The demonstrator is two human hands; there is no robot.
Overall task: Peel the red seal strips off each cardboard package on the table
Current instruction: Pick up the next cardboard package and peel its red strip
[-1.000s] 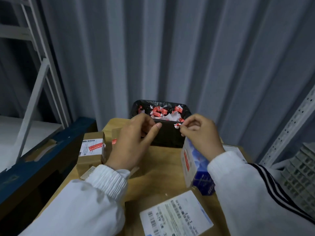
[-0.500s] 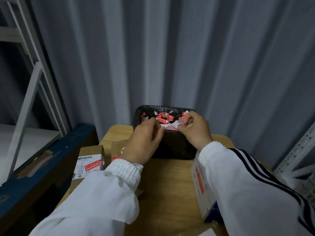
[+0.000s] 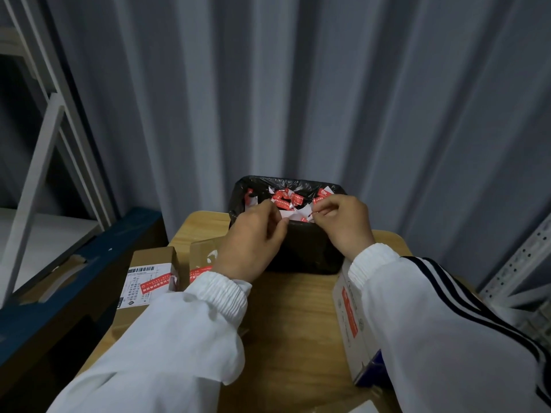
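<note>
My right hand [image 3: 346,225] pinches a small crumpled red seal strip [image 3: 311,215] over the near rim of the black-lined bin [image 3: 301,257], which holds several peeled red strips [image 3: 287,201]. Just left of it, my left hand [image 3: 253,239] hovers at the rim with curled fingers; nothing shows in them. A cardboard package [image 3: 152,263] with a label and a red strip [image 3: 156,283] sits at the table's left. A second cardboard package [image 3: 202,254] lies partly behind my left wrist. A white box [image 3: 347,338] with a red strip [image 3: 350,317] stands under my right forearm.
The wooden table [image 3: 298,323] ends against a grey corrugated wall. A dark blue crate [image 3: 74,281] and a white shelf frame [image 3: 44,144] stand to the left. A perforated metal post [image 3: 518,263] rises at the right.
Both hands moved forward from above the white box to over the bin, the right one carrying the red strip. The view tilted up, so the labelled package at the front dropped out of view.
</note>
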